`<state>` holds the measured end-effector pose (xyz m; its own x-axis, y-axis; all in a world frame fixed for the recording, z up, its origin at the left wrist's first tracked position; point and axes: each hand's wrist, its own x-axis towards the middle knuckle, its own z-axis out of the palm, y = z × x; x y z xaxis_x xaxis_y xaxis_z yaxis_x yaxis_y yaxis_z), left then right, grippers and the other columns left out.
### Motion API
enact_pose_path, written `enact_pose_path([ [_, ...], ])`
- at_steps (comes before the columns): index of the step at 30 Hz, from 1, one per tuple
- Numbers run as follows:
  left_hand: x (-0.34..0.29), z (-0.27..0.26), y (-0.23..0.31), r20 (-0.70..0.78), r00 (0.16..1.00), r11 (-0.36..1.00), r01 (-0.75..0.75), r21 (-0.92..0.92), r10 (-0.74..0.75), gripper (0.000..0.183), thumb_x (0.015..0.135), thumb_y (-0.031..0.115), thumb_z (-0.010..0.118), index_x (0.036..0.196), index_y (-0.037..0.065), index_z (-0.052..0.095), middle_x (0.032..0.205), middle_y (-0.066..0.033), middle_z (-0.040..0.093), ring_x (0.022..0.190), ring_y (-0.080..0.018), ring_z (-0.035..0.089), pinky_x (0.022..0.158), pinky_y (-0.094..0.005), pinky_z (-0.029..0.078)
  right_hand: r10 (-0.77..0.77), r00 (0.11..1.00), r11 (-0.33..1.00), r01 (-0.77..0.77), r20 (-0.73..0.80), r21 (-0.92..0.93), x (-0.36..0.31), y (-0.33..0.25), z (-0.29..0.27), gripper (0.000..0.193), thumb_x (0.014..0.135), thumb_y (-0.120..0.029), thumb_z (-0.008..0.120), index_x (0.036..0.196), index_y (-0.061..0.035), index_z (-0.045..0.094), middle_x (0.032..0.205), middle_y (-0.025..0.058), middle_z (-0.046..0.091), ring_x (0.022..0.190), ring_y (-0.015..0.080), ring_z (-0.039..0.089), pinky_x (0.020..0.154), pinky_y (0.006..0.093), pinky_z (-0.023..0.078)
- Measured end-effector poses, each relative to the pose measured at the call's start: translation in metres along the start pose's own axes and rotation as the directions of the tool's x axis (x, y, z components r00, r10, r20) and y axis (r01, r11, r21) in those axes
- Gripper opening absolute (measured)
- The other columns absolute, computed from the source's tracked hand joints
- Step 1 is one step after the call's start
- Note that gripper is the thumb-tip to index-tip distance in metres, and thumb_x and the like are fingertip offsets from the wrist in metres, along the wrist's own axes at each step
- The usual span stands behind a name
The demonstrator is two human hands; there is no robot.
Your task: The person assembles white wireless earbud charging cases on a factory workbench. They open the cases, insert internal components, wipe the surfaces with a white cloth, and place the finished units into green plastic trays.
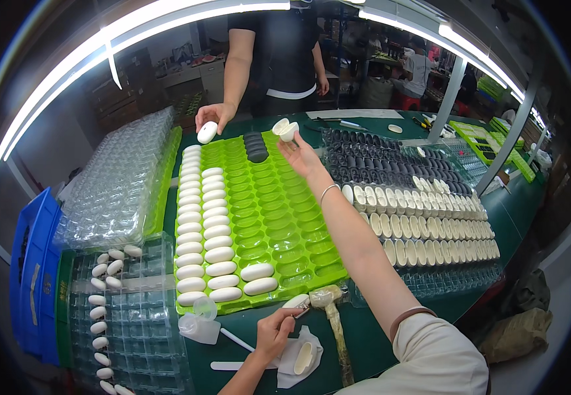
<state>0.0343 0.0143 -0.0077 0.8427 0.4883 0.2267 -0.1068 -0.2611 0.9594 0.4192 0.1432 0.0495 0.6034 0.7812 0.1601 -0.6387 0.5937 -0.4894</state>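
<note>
My right hand [300,157] reaches out over the far side of the green tray [290,232]. Its fingers grip a small white oval case [288,130] whose two halves stand apart. Near the table's front edge, my left hand [273,337] is closed on the end of another white oval case [297,301], beside the mallet head. White closed cases [218,241] fill columns on the tray's left, with several dark ones [255,146] at its far edge. Below my left hand, one cream shell [304,357] lies on a white cloth [291,376].
Across the table, a person's hand [214,118] holds a white case. A taped mallet [335,329] lies in front. Clear trays [117,181] are stacked left beside a blue bin [34,276]. Rows of cream shells [430,228] and dark shells [381,157] stand right, near a metal post [449,99].
</note>
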Motion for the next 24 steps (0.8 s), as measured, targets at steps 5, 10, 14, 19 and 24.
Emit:
enact_pose_path([
  [5, 0.0011, -0.0004, 0.0015, 0.040, 0.999, 1.000, 0.010, 0.013, -0.011, 0.021, 0.084, 0.007, 0.043, 0.092, -0.001, 0.060, 0.056, -0.0011, 0.049, 0.052, -0.0058, 0.044, 0.048, -0.0190, 0.036, 0.020, 1.000, 1.000, -0.020, 0.009, 0.021, 0.0021, -0.0029, -0.0073, 0.033, 0.087, -0.018, 0.048, 0.114, -0.0010, 0.039, 0.105, 0.0132, 0.045, 0.097, 0.0256, 0.050, 0.087, 0.0369, 0.045],
  [10, 0.0001, -0.0008, -0.0009, 0.032, 0.999, 1.000, 0.013, 0.012, -0.014, 0.019, 0.082, 0.009, 0.048, 0.095, 0.003, 0.061, 0.056, -0.0030, 0.051, 0.049, -0.0078, 0.046, 0.046, -0.0214, 0.037, 0.021, 1.000, 1.000, -0.021, 0.022, -0.015, 0.0011, -0.0002, -0.0083, 0.035, 0.087, -0.019, 0.048, 0.117, -0.0023, 0.037, 0.109, 0.0130, 0.044, 0.102, 0.0256, 0.048, 0.091, 0.0371, 0.042],
  [14, -0.0007, -0.0007, -0.0017, 0.033, 0.999, 1.000, 0.023, 0.011, -0.023, 0.019, 0.082, 0.009, 0.049, 0.095, 0.003, 0.061, 0.059, -0.0041, 0.054, 0.050, -0.0080, 0.047, 0.046, -0.0215, 0.037, 0.022, 0.999, 1.000, -0.021, 0.031, -0.023, -0.0014, 0.0003, -0.0073, 0.037, 0.087, -0.018, 0.048, 0.118, -0.0029, 0.036, 0.111, 0.0134, 0.044, 0.104, 0.0262, 0.047, 0.092, 0.0372, 0.041],
  [19, 0.0001, -0.0006, 0.0008, 0.030, 1.000, 0.999, 0.006, 0.038, -0.007, 0.019, 0.081, 0.008, 0.049, 0.095, 0.004, 0.062, 0.065, -0.0054, 0.059, 0.050, -0.0089, 0.048, 0.047, -0.0221, 0.038, 0.021, 1.000, 0.999, -0.021, 0.020, -0.026, -0.0040, 0.0001, -0.0063, 0.037, 0.087, -0.017, 0.048, 0.119, -0.0027, 0.035, 0.111, 0.0136, 0.044, 0.105, 0.0265, 0.047, 0.092, 0.0374, 0.041],
  [24, 0.0003, -0.0001, 0.0010, 0.025, 1.000, 0.999, 0.007, 0.046, -0.009, 0.019, 0.080, 0.008, 0.050, 0.094, 0.004, 0.062, 0.065, -0.0065, 0.059, 0.049, -0.0101, 0.048, 0.047, -0.0228, 0.038, 0.021, 0.999, 1.000, -0.020, 0.030, -0.023, -0.0029, 0.0002, -0.0103, 0.037, 0.086, -0.018, 0.050, 0.117, -0.0033, 0.036, 0.110, 0.0134, 0.044, 0.103, 0.0267, 0.047, 0.091, 0.0380, 0.042],
])
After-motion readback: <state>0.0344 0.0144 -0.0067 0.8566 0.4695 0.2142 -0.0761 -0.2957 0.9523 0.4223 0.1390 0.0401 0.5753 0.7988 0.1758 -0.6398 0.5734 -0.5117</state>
